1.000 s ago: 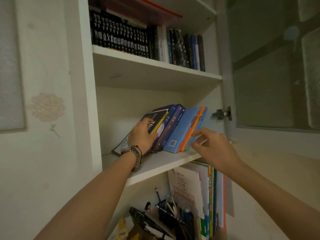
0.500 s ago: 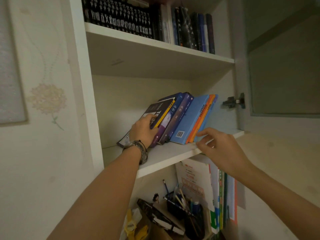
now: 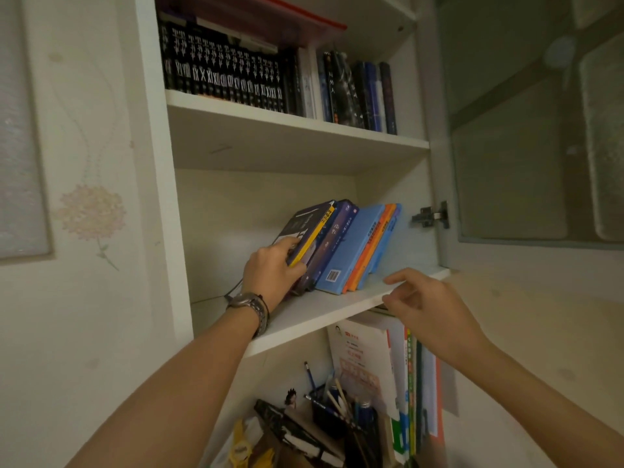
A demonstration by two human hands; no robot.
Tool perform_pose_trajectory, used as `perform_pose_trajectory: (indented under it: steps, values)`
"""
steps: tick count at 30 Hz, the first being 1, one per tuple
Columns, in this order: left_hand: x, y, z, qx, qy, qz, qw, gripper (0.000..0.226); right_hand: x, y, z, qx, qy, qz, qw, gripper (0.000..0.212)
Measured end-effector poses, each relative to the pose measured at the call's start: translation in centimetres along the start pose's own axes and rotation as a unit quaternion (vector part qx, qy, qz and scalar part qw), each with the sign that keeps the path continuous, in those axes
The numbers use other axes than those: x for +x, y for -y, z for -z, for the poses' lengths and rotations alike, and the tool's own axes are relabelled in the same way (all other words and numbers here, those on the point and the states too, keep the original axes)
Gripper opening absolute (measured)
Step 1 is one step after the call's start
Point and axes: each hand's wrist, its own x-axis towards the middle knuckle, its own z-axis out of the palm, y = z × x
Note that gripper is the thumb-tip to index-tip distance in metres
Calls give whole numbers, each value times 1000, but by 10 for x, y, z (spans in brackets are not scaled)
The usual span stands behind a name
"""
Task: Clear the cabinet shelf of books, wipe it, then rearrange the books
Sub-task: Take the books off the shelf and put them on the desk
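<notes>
Two hands showed: the left hand and the right hand. Three shelves were visible. On the middle shelf, at frame centre, about six books leaned leftward. One wristwatch and one door hinge appeared.

Both forearms bare, no sleeves visible. Left wrist: metal-link wristwatch with a thin dark band alongside.

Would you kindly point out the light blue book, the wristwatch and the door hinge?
light blue book (image 3: 351, 246), head view, front cover.
wristwatch (image 3: 248, 304), head view, metal band.
door hinge (image 3: 430, 216), head view, metal arm.
</notes>
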Motion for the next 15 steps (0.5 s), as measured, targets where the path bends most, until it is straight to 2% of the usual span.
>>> perform_pose_trajectory:
  steps: [7, 15]
  values:
    - [-19, -22, 18, -29, -73, -55, 995, 37, -7, 14, 10, 10, -11, 6, 1000, 17]
    - [-32, -39, 56, -92, -108, -109, 984, 37, -13, 37, 3, 25, 3, 10, 1000, 21]
